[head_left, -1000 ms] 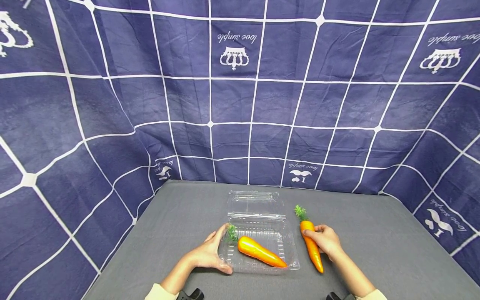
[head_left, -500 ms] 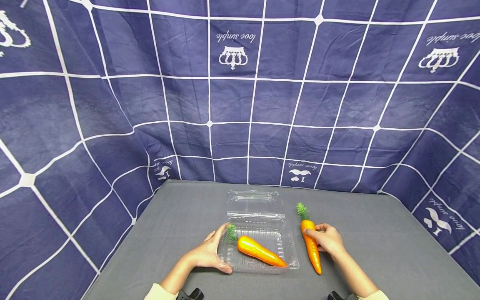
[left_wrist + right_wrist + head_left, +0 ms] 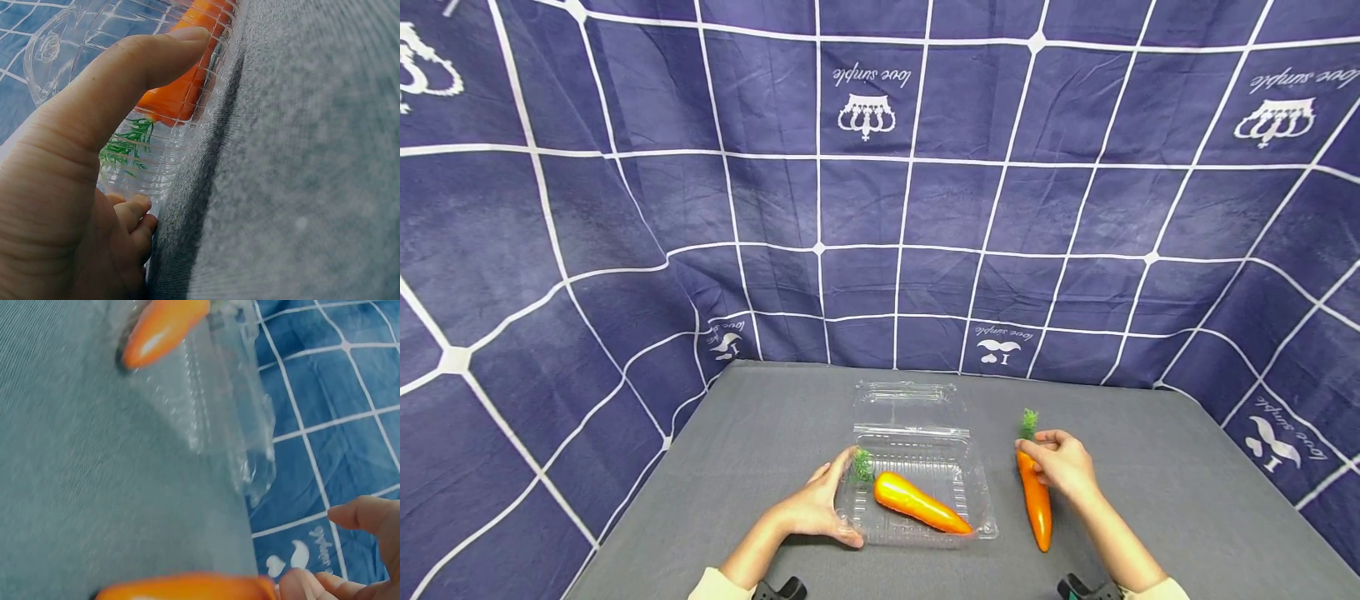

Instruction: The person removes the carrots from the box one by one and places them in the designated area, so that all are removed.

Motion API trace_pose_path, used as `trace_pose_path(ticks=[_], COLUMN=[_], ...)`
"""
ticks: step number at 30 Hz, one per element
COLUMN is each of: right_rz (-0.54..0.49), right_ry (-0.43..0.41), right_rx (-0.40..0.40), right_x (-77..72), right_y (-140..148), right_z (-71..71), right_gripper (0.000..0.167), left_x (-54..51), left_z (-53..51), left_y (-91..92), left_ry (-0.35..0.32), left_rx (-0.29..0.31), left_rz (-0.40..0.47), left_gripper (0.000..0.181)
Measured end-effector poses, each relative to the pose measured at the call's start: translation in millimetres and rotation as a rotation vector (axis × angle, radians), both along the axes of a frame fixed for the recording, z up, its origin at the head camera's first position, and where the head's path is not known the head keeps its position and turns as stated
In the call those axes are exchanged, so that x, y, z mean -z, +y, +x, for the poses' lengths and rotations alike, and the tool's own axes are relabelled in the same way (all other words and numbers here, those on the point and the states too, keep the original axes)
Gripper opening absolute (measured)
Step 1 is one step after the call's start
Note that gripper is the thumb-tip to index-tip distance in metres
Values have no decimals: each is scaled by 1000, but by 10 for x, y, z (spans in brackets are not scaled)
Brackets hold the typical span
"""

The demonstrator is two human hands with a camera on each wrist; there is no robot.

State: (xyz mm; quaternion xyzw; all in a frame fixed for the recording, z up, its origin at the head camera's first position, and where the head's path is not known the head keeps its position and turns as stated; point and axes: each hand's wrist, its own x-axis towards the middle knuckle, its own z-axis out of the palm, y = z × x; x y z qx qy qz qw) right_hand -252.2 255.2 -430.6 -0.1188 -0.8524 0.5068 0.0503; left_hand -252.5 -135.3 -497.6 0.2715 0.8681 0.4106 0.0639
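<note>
A clear plastic clamshell container [image 3: 917, 450] lies on the grey surface, its lid folded back. One carrot [image 3: 917, 502] with a green top rests slantwise in its tray. My left hand [image 3: 812, 504] grips the container's left end, the thumb at the front wall and the fingers toward the back; the left wrist view shows this thumb [image 3: 144, 62] across the ribbed wall. To the container's right, my right hand [image 3: 1063, 462] pinches a second carrot [image 3: 1037, 508] near its crown, leaves pointing away and tip toward me. The right wrist view cuts that carrot off at its bottom edge.
Grey cloth [image 3: 775, 408] covers the work surface. A blue curtain with white grid lines [image 3: 865, 200] hangs behind it and along both sides. Dark straps [image 3: 782, 588] sit on both wrists.
My right hand has shifted its hold from the second carrot's upper body up to its crown. That carrot's leafy end has swung right. The left hand and container stay put.
</note>
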Motion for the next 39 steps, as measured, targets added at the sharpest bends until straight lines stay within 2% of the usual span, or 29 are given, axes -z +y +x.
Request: trace_pose_path(ticks=[8,22,31,39], right_rz=[-94,-195,-281,-239], right_ry=[15,43,77,56], right_rx=[-65,-158,-255,-367], right_x=[-134,-208,-154,-33], right_y=[-213,-655,-949,-1152], right_z=[13,2,-8,-2], right_gripper=[53,44,40,43], left_x=[8,-8,-12,-21], left_z=[7,14,4,14], left_y=[-6,-2,7,8], left_ry=[7,-15,-13,-18], left_rx=[-5,-10,-8,-4], left_rz=[-2,1,9,12], left_gripper=[130,130,130,129])
